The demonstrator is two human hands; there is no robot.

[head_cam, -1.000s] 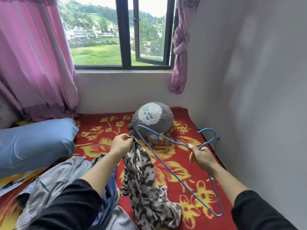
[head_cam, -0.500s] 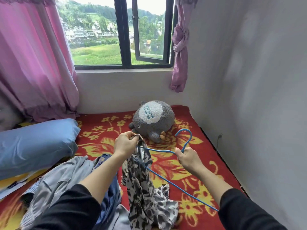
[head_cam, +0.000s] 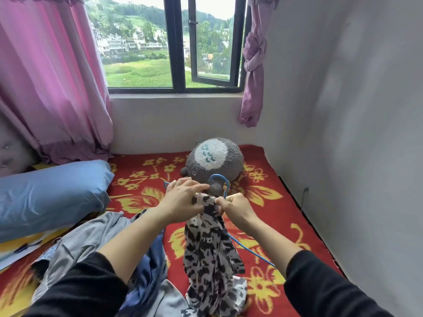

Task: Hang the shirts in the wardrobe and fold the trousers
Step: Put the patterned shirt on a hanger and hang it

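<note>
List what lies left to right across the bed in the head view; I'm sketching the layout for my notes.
Blue pillow → grey garment pile → left hand → patterned shirt → right hand → white wall. The blue hanger and plush toy overlap the hands, so they are left out.

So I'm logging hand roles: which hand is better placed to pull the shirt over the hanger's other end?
Probably the left hand: it's over the shirt collar, while the right hand pinches fabric by the hanger hook.
</note>
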